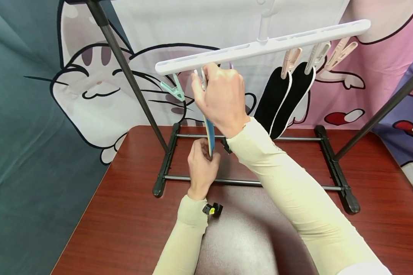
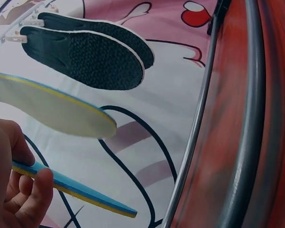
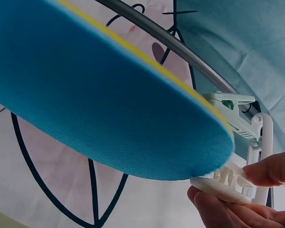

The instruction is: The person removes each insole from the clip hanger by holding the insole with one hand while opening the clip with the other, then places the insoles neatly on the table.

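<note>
Low in the head view, my left hand [image 1: 203, 164] pinches a thin blue-and-yellow-edged insole [image 1: 210, 135] that stands nearly upright. The same insole [image 2: 85, 192] shows edge-on in the left wrist view. Above it, my right hand [image 1: 223, 99] is at the underside of the white hanger bar [image 1: 227, 53]. Thumb and fingers there pinch a white clothespin [image 3: 221, 187]. In the right wrist view, the rounded end of a blue insole [image 3: 133, 109] lies right at this clothespin. A second insole [image 2: 57, 109], pale-faced, hangs beyond my left hand in the left wrist view.
Two black insoles [image 1: 285, 99] with white edges hang from clothespins toward the right of the bar. A green clothespin [image 1: 173, 89] hangs near its left end. The dark rack frame [image 1: 241, 182] stands on a brown table [image 1: 124, 214], with a cartoon-printed curtain behind.
</note>
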Demonstrator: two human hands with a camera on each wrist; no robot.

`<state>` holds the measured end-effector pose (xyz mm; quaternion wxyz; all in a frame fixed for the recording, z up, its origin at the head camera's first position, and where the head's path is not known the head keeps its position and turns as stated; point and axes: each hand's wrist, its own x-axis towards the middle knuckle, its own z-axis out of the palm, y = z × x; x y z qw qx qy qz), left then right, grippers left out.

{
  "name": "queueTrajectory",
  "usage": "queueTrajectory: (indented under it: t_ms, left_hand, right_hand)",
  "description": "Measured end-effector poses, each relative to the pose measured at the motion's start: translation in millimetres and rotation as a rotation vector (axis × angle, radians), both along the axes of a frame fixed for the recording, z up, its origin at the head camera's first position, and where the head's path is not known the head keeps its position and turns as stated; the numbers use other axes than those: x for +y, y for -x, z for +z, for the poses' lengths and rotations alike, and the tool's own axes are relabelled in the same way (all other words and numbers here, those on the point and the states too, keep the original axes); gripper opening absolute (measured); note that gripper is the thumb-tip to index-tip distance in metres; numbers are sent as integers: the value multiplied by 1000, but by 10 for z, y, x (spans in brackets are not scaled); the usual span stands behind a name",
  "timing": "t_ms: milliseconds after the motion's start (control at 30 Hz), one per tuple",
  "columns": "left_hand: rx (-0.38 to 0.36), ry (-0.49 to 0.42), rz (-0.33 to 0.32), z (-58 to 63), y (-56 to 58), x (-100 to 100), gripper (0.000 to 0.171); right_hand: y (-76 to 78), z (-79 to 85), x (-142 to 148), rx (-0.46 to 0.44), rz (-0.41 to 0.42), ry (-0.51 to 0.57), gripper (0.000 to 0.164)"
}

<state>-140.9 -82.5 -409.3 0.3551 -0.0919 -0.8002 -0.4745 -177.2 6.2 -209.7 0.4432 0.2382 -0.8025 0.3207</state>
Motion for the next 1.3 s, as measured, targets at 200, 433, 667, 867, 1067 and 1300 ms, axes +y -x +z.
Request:
queueTrajectory:
  t_ms: [200, 433, 667, 867, 1067, 1300]
  left_hand:
    - [-37, 34, 19, -22, -28, -27, 29]
    - [-96, 115, 47, -38, -86, -126, 28]
    - [-159, 226, 57, -37, -185, -325, 25]
    - [-160, 314, 61, -54, -288, -462, 26]
    - [-149, 391, 47, -59, -365, -509, 25]
    - [-141, 483, 1, -14, -481, -576, 25]
  right_hand:
    - [-5, 11, 26, -8, -15, -17, 30]
    - [6, 5, 50, -27, -26, -34, 28]
    - [15, -13, 73, -36, -28, -37, 28]
    - [18, -21, 99, -47, -27, -33, 29]
    - [27, -19, 122, -54, -32, -37, 30]
    - [35, -3, 124, -71, -46, -41, 32]
